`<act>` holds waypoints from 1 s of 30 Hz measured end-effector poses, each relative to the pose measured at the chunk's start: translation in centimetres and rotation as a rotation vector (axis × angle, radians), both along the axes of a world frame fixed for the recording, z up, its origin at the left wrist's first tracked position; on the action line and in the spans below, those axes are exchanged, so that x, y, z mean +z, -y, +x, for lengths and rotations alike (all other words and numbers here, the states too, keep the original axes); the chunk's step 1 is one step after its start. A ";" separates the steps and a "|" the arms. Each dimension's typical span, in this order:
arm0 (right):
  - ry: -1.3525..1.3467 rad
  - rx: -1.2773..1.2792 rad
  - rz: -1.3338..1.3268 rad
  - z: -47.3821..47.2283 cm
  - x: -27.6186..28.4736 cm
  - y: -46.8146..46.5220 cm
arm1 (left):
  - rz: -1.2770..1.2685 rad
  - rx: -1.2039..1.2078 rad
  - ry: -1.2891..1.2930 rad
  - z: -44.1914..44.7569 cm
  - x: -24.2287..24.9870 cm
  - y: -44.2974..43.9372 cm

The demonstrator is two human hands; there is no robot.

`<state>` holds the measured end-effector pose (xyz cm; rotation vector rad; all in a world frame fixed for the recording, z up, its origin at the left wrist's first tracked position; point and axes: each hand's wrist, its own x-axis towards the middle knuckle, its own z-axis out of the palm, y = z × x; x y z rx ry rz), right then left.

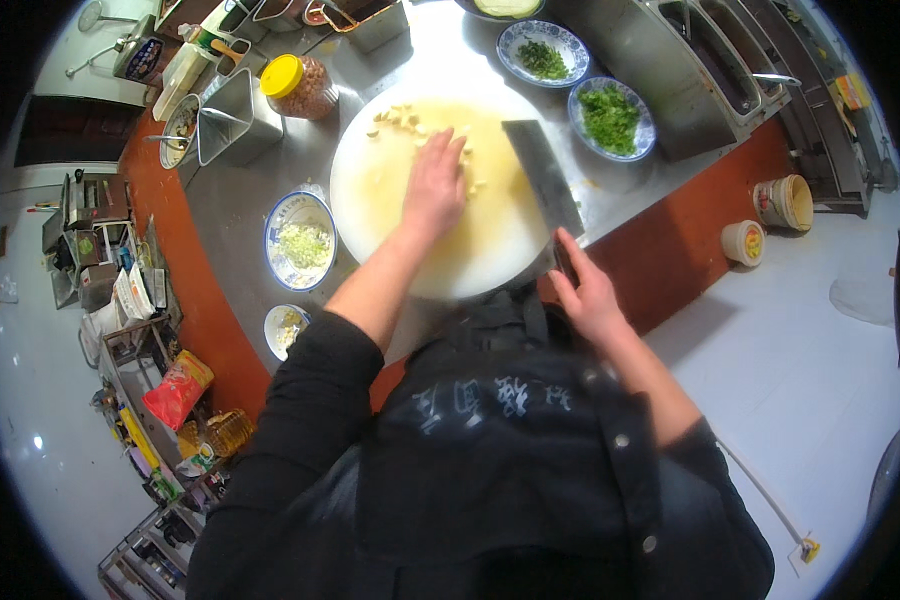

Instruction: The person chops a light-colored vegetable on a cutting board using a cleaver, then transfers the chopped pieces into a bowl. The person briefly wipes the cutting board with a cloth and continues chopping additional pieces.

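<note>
A round white cutting board (375, 217) with a yellowish middle lies before me. Small pale pieces, probably garlic cloves (396, 118), are scattered over its far part. My left hand (436, 184) reaches across the board among these pieces, fingers stretched out and tips slightly apart; what lies under the palm is hidden. With my right hand (591, 295) I grip the dark handle of a cleaver (544, 176). Its broad blade rests along the board's right side, pointing away from me.
Bowls of chopped greens (607, 120) and darker herbs (542, 58) stand right of the board. On the left are a bowl of chopped scallion (304, 244), a smaller bowl (285, 330), a yellow-lidded jar (300, 86) and a metal container (232, 124). A steel unit (667, 82) borders the right.
</note>
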<state>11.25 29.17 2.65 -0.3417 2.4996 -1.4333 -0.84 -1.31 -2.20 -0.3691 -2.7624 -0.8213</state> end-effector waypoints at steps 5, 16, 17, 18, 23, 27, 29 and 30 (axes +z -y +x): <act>0.172 -0.119 -0.097 0.4 0.9 1.5 | -0.115 -0.179 0.009 -1.1 -1.6 -0.9; -0.080 0.131 0.219 1.7 -0.5 1.1 | 0.681 0.123 0.301 0.7 -2.0 0.9; -0.086 0.153 0.278 1.7 -0.3 1.3 | 0.712 0.152 0.339 0.1 -2.4 3.0; -0.098 0.172 0.337 1.6 -0.2 1.5 | 0.799 0.153 0.379 -0.4 -2.3 4.7; -0.453 0.041 0.250 1.3 3.8 3.1 | 1.237 0.240 0.417 1.0 -0.3 8.6; -0.661 -0.017 0.185 1.0 5.0 3.7 | 1.251 0.473 0.350 5.6 0.6 10.4; -0.598 0.051 0.245 1.6 1.0 3.7 | 1.213 0.501 0.364 7.8 -0.5 11.5; -0.198 0.207 0.521 2.2 0.4 3.7 | 1.192 0.515 0.370 8.9 -0.8 12.0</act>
